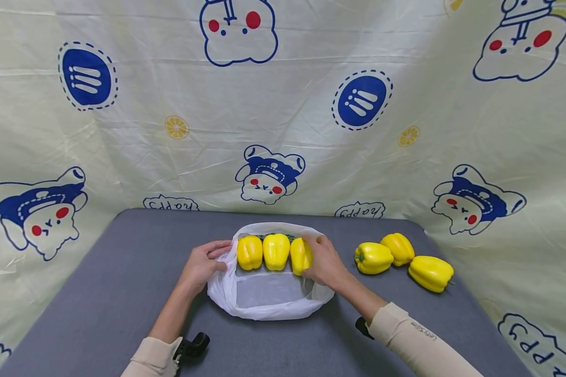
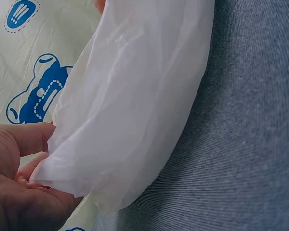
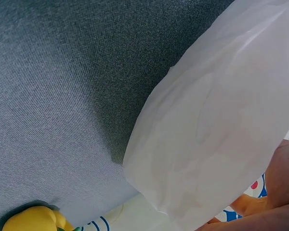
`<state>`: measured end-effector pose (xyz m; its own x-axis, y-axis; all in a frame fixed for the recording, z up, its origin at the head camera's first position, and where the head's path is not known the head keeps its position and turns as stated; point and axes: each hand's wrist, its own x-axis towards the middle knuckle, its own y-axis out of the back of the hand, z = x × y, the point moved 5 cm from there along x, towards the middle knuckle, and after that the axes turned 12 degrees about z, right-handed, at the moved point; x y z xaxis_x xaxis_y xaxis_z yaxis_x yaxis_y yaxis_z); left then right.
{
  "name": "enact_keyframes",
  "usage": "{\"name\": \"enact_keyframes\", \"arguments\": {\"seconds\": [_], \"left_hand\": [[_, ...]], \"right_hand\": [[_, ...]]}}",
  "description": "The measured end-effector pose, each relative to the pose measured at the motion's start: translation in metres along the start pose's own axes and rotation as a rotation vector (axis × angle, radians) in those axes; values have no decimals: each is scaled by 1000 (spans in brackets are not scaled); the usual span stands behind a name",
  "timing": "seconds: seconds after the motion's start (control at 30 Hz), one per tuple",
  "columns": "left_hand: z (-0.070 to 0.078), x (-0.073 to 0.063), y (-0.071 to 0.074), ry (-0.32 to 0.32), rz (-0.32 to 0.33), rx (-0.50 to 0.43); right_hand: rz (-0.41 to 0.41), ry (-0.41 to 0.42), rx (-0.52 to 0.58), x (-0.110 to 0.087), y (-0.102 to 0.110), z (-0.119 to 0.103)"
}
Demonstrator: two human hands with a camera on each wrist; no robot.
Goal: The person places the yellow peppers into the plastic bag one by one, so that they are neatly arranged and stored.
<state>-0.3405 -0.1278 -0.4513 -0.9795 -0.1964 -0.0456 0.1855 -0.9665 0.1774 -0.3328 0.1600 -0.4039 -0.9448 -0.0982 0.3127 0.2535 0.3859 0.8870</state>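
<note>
- Head view: the left hand [image 1: 200, 267] is pinching the left rim of a soft white plastic bag [image 1: 271, 312], which is sitting open-mouthed on a grey cloth-covered table [image 1: 122, 293]; inside, along the far side, a left yellow bell pepper [image 1: 250, 253], a middle yellow bell pepper [image 1: 276, 252] and a right yellow bell pepper [image 1: 300, 256] are forming a row; the right hand [image 1: 327, 262] is gripping the right one; three loose yellow bell peppers [image 1: 431, 273] are lying right of the bag; a pale printed sheet [image 1: 311, 104] is hanging at the far side
- Left wrist view: the left hand's thumb and fingers are holding the bag's edge
- Right wrist view: the bag's wall is largely hiding the right hand; one loose pepper is showing at left
</note>
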Motion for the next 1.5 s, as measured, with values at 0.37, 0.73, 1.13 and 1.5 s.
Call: {"name": "enact_keyframes", "arguments": {"seconds": [0.37,0.73,1.13,1.5], "left_hand": [[0,1,0,1,4,-8],[0,-1,-1,16,7,-2],[-1,0,0,12,7,-8],[1,-1,0,10,3,-4]], "right_hand": [[-45,-3,-24,1,3,-2],[-106,-53,-26,5,2,-2],[-102,-66,-1,7,0,-1],[-82,-54,-3,7,-1,0]]}}
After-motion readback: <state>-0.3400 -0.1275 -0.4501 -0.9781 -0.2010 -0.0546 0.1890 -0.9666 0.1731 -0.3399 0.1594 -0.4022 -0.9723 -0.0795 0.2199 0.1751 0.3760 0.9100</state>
